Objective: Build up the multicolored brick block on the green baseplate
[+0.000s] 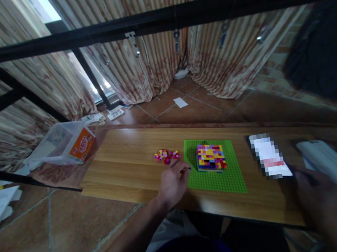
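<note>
My left hand [173, 185] is over the table beside the left edge of a green studded baseplate [231, 182]. Its fingers are pinched together, and a tiny dark bit shows at the tips, too small to name. Just beyond the fingers lies a loose pile of small toy bricks [162, 155], mostly pink, red, yellow and purple. On the baseplate stands a square block of many-coloured bricks [211, 156], with a dark gap near its front. To the right, my right hand [321, 193] is blurred and in shadow by the near corner of a phone [267, 155]; its fingers do not show clearly.
A whitish, blurred long object [334, 163] lies right of the phone on the wooden table [122, 159]. Left of the table, a clear plastic bin [59, 147] with an orange label stands on the floor. A black metal bar [152, 21] crosses before the curtains.
</note>
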A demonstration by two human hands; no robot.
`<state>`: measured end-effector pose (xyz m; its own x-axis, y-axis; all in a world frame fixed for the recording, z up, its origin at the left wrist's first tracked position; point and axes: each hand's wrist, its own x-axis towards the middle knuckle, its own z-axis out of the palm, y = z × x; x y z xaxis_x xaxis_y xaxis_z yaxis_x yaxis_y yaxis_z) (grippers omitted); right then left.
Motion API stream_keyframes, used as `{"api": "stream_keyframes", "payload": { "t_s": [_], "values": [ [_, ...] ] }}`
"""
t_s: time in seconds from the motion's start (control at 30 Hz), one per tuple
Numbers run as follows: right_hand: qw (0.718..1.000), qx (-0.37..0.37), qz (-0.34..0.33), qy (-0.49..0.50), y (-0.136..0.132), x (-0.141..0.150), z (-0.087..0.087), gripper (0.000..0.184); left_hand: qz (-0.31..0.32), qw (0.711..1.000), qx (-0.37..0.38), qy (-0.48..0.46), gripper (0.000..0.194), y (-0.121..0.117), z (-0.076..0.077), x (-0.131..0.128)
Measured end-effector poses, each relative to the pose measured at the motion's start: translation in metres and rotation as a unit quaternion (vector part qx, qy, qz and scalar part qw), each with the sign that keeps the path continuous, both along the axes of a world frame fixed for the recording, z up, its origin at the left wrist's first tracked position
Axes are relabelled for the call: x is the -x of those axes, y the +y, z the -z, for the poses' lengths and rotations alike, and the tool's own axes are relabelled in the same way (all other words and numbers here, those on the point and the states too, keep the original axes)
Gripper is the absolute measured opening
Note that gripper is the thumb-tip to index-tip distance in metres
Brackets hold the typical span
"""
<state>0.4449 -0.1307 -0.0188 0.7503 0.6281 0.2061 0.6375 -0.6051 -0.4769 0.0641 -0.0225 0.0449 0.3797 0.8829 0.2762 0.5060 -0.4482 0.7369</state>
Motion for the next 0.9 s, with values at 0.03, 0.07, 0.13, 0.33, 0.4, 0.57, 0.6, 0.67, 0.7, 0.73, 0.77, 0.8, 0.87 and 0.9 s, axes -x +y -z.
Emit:
{"api": "stream_keyframes", "payload": {
  "t_s": [0.03, 0.07, 0.13, 0.33, 0.4, 0.57, 0.6, 0.67, 0.7, 0.73, 0.77, 0.8, 0.87, 0.9],
  "values": [
    [1.000, -0.001, 0.001, -0.004, 0.000, 0.001, 0.000, 0.046, 0.011, 1.000, -0.008, -0.006, 0.013, -0.001, -0.002, -0.008],
    [1.000, -0.005, 0.000, -0.009, 0.001, 0.001, -0.001, 0.046, 0.024, 1.000, -0.019, -0.007, 0.012, -0.002, -0.003, -0.016],
    [1.000, -0.016, -0.008, -0.018, 0.001, 0.001, -0.001, 0.047, 0.043, 0.998, -0.044, -0.003, 0.012, -0.001, -0.002, -0.029],
    [1.000, -0.018, -0.008, -0.012, 0.001, 0.000, 0.000, 0.045, 0.034, 0.993, -0.108, 0.020, 0.008, 0.004, 0.002, -0.055],
    [1.000, -0.016, -0.006, -0.009, 0.001, 0.001, 0.000, 0.044, 0.036, 0.991, -0.120, 0.039, 0.007, 0.005, 0.003, -0.059],
    [0.999, -0.034, -0.015, -0.018, 0.001, 0.002, -0.001, 0.043, 0.030, 0.988, -0.144, 0.049, 0.007, 0.007, 0.008, -0.065],
    [0.999, -0.036, -0.014, -0.017, 0.002, 0.002, -0.001, 0.042, 0.029, 0.988, -0.146, 0.045, 0.007, 0.007, 0.009, -0.066],
    [0.999, -0.034, -0.013, -0.015, 0.002, 0.003, -0.003, 0.042, 0.026, 0.988, -0.146, 0.038, 0.007, 0.008, 0.009, -0.066],
    [0.999, -0.032, -0.015, -0.014, 0.002, 0.003, -0.003, 0.043, 0.023, 0.989, -0.145, 0.036, 0.006, 0.008, 0.009, -0.067],
    [0.999, -0.030, -0.016, -0.014, 0.002, 0.004, -0.003, 0.044, 0.019, 0.989, -0.144, 0.034, 0.005, 0.008, 0.009, -0.067],
    [0.999, -0.029, -0.017, -0.014, 0.002, 0.004, -0.003, 0.044, 0.016, 0.989, -0.145, 0.032, 0.005, 0.008, 0.009, -0.067],
    [0.999, -0.028, -0.016, -0.013, 0.002, 0.003, -0.003, 0.045, 0.015, 0.988, -0.148, 0.033, 0.006, 0.007, 0.010, -0.067],
    [1.000, -0.025, -0.015, -0.011, 0.001, 0.003, -0.002, 0.045, 0.017, 0.986, -0.159, 0.038, 0.010, 0.006, 0.010, -0.066],
    [1.000, -0.025, -0.013, -0.010, 0.001, 0.002, -0.001, 0.045, 0.018, 0.985, -0.166, 0.041, 0.013, 0.006, 0.011, -0.066]
  ]
}}
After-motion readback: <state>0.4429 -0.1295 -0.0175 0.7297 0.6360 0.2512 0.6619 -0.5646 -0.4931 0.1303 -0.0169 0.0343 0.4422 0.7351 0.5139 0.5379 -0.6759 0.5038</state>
